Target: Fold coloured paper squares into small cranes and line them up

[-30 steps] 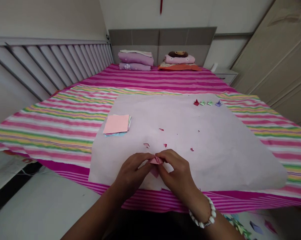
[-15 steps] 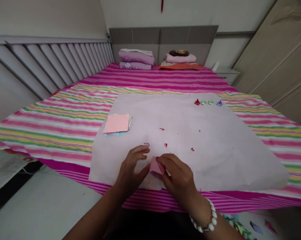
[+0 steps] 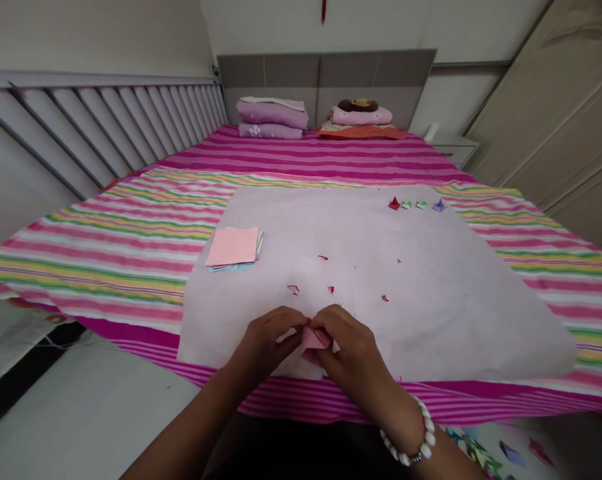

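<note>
A small piece of pink folded paper (image 3: 313, 341) is held between my two hands, just above the near edge of a large white sheet (image 3: 445, 280). My right hand (image 3: 355, 345) grips its right side, thumb below and fingers above. With thumb and fingertips, my left hand (image 3: 267, 341) pinches its upper left corner. Part of the paper is hidden behind my fingers. Beyond my hands lie torn red scraps, among them one scrap (image 3: 293, 289) and another (image 3: 385, 298). A stack of square coloured paper (image 3: 232, 247), pink on top, rests at the sheet's left.
At the far right of the sheet stand a red folded paper (image 3: 395, 204), two green ones (image 3: 414, 205) and a purple one (image 3: 439, 206). Folded bedding (image 3: 273, 117) is piled by the headboard (image 3: 291, 70). Several folded papers (image 3: 481, 457) lie low at bottom right.
My left hand has closed from spread fingers into a pinch on the pink paper, moving right and slightly nearer. The paper has tilted a little; my right hand keeps its grip.
</note>
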